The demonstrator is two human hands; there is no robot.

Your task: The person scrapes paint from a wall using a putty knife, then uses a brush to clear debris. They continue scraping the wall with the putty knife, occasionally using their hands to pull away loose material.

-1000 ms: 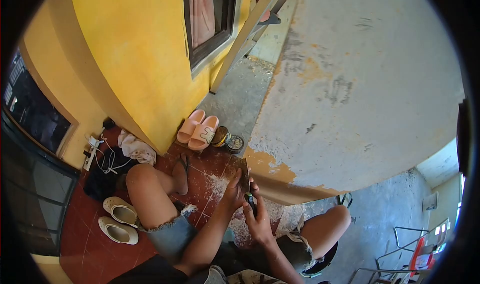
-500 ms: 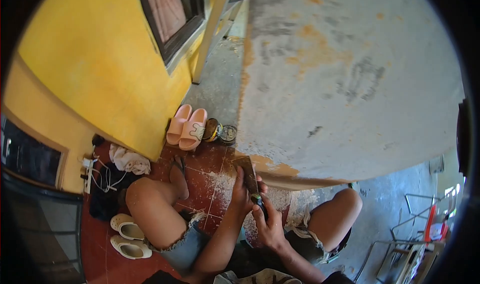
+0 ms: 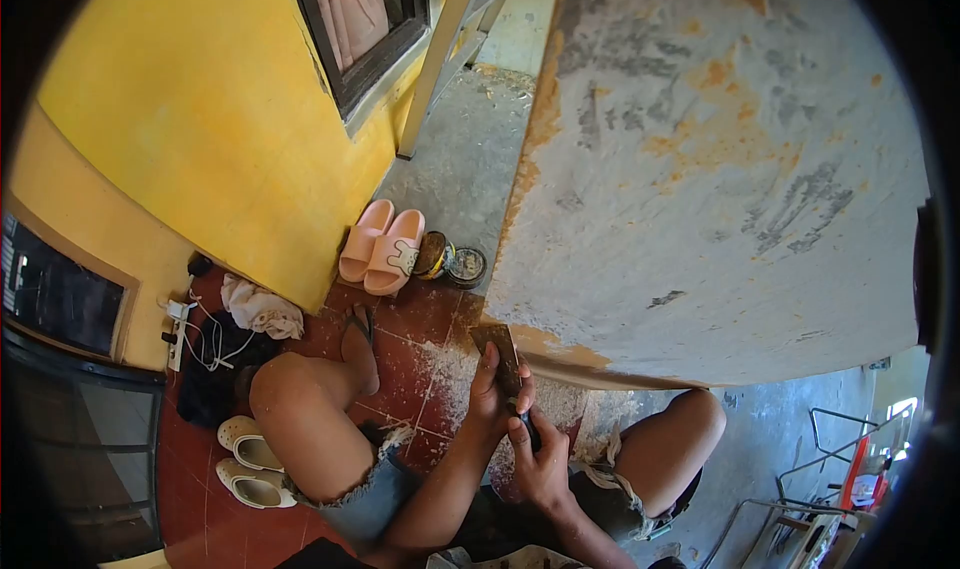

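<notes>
A scraper with a wide, brownish, stained blade (image 3: 503, 354) and a dark handle is held between my two hands at the lower middle. The fingers of my left hand (image 3: 487, 401) are wrapped round the blade. My right hand (image 3: 542, 461) is closed round the dark handle. Just beyond the blade is the lower corner of a large panel (image 3: 680, 249), grey-white with orange and dark patches. Pale flakes lie on the red tiled floor (image 3: 400, 354) around my hands.
Pink slides (image 3: 393, 252) and two small open tins, one of them a round tin (image 3: 467, 267), stand beyond my left foot. Beige clogs (image 3: 255, 484), a power strip (image 3: 176, 334) and cloth (image 3: 262, 307) lie at left. Metal frames (image 3: 800, 509) stand at right.
The view has shifted a little, so the panel's left edge appears further right. My hands stay on the scraper, which has turned slightly.
</notes>
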